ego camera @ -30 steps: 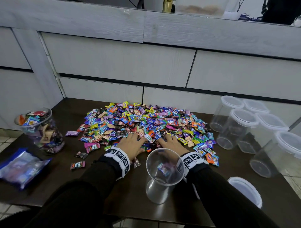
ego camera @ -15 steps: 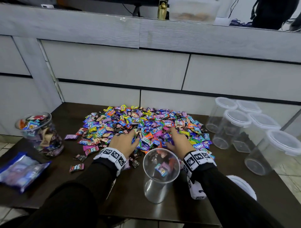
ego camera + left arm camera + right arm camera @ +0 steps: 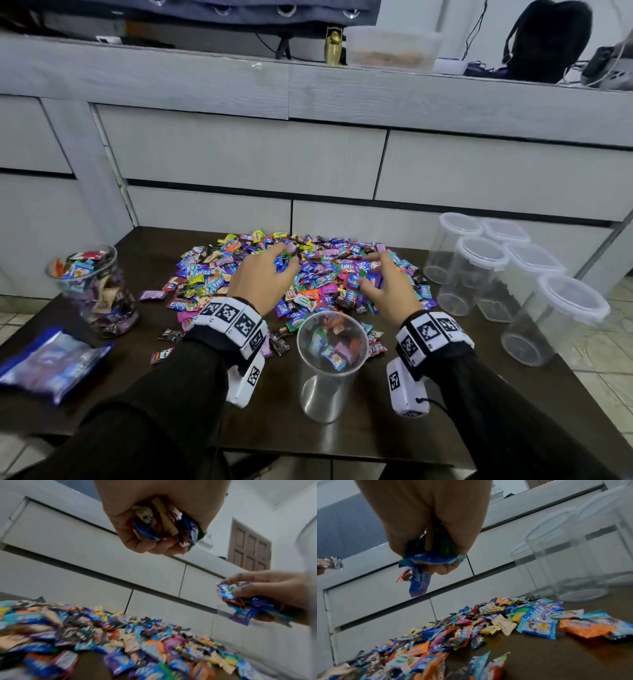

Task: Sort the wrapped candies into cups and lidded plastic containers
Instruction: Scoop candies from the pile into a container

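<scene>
A big pile of wrapped candies (image 3: 318,274) covers the middle of the dark table (image 3: 342,438). My left hand (image 3: 270,270) hovers above the pile's left half, its fingers curled round a fistful of candies (image 3: 164,527). My right hand (image 3: 383,284) hovers above the right half and grips another bunch of candies (image 3: 426,559). A clear plastic cup (image 3: 330,363) stands between my wrists near the front, with several candies in it.
A clear cup full of candies (image 3: 92,291) stands at the left, a blue packet (image 3: 48,363) in front of it. Several empty lidded containers (image 3: 486,274) cluster at the right. Loose candies (image 3: 164,353) lie by my left wrist. Grey cabinet fronts rise behind the table.
Both hands, flat on the near edge of the pile a second ago, have closed on handfuls of candies and lifted off it. The cup now holds more candies.
</scene>
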The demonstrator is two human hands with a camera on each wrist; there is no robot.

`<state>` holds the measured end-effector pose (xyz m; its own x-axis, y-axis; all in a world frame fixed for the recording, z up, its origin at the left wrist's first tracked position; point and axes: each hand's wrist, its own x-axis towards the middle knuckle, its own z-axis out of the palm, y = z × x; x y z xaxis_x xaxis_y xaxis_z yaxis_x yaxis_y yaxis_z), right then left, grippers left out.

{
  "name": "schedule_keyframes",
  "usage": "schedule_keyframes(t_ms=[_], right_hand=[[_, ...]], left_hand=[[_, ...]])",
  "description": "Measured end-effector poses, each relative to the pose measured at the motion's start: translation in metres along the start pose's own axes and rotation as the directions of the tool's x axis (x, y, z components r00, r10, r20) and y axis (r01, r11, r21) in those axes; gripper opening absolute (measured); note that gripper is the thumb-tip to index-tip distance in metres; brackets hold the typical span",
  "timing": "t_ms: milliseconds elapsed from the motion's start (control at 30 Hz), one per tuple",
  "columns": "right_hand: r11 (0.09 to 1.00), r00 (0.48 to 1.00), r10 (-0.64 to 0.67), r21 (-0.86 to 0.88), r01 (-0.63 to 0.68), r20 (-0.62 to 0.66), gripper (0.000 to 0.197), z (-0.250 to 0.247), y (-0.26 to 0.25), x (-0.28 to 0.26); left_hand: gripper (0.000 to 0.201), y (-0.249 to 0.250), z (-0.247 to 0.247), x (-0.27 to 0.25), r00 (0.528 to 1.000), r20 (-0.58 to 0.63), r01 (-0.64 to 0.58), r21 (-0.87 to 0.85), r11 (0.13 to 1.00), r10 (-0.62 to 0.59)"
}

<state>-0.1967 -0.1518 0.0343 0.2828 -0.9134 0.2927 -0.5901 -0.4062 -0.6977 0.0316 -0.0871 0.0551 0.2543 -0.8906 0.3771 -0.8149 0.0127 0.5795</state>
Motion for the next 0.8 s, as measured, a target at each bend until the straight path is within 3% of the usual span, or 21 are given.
schedule_keyframes(t_ms=[133,233,433,600,733,800], right_hand=[[0.999,0.999,-0.007,0.052,0.010,-0.053,0.033,-0.005,-0.010,-0.007],[0.996,0.997,-0.017,0.089,0.024,-0.077,0.034,-0.007,-0.016,-0.012],[0.997,0.997,-0.047,0.061,0.051,-0.067,0.034,-0.011,-0.019,-0.017],[0.997,0.997,-0.052,0.054,0.055,-0.064,0.033,-0.009,-0.023,-0.021],[0.996,0.995,-0.065,0.058,0.069,-0.069,0.035,-0.006,-0.026,-0.022],[0.994,0.995,-0.070,0.082,0.076,-0.071,0.034,-0.003,-0.028,-0.024]], left_hand=[[0.017,0.032,-0.013,-0.013,0.996,-0.015,-0.086,-0.084,0.993,0.085],[0.007,0.054,-0.017,-0.029,0.981,0.056,-0.184,-0.067,0.981,0.188],[0.020,0.072,-0.019,-0.051,0.902,0.269,-0.400,0.232,0.887,0.337],[0.027,0.073,-0.013,-0.058,0.821,0.413,-0.536,0.322,0.780,0.394],[0.029,0.080,-0.009,-0.060,0.793,0.423,-0.599,0.410,0.688,0.438],[0.029,0.083,-0.007,-0.061,0.806,0.388,-0.589,0.443,0.676,0.447]])
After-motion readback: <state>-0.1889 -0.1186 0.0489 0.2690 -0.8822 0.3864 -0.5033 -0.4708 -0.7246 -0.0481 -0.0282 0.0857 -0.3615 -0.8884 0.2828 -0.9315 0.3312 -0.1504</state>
